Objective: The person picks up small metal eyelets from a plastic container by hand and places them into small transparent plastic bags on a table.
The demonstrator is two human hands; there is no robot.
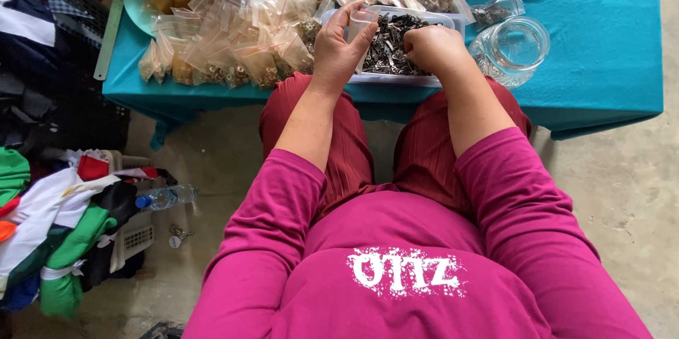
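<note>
Left hand (338,45) pinches small clear bag (363,16) mouth-up over tray (396,79), ready for filling. Right hand (433,48) curled in tray's metal parts (392,42), fingertips hidden. Filled bags (233,42) piled left; jar (511,49) right.

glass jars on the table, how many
1: a clear glass jar lying tilted on the teal table, right of the white tray, near the right hand. Others may be hidden.
</note>
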